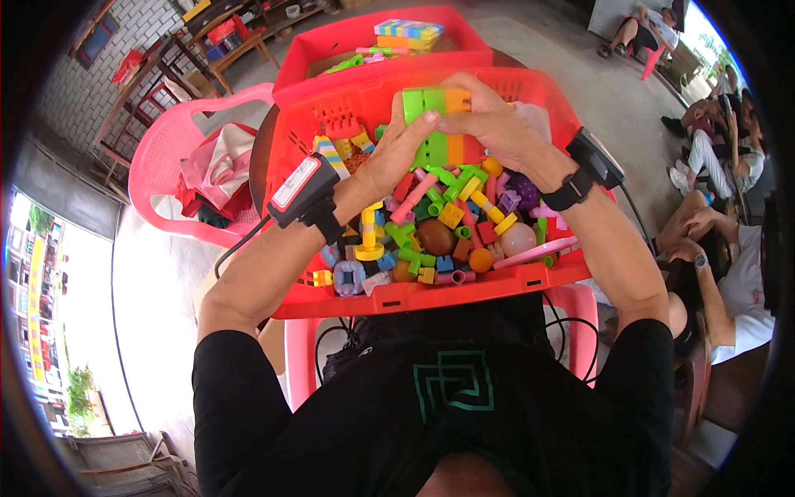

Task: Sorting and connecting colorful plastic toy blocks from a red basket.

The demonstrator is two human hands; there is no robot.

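Note:
Both my hands grip one stack of toy building blocks, coloured lime green and orange, above the middle of a red basket. My left hand closes on the green side, its thumb near the stack's top face. My right hand wraps the orange side from behind, with its thumb reaching toward the left one. Beneath them the red basket is full of mixed plastic pieces: green and yellow tube connectors, a brown ball, a pale pink ball and a light blue ring-shaped piece.
Behind the basket stands a red tray with a striped block stack in it. A pink chair at left holds cloth. Cables hang from black devices strapped to my wrists. Several people sit along the right side.

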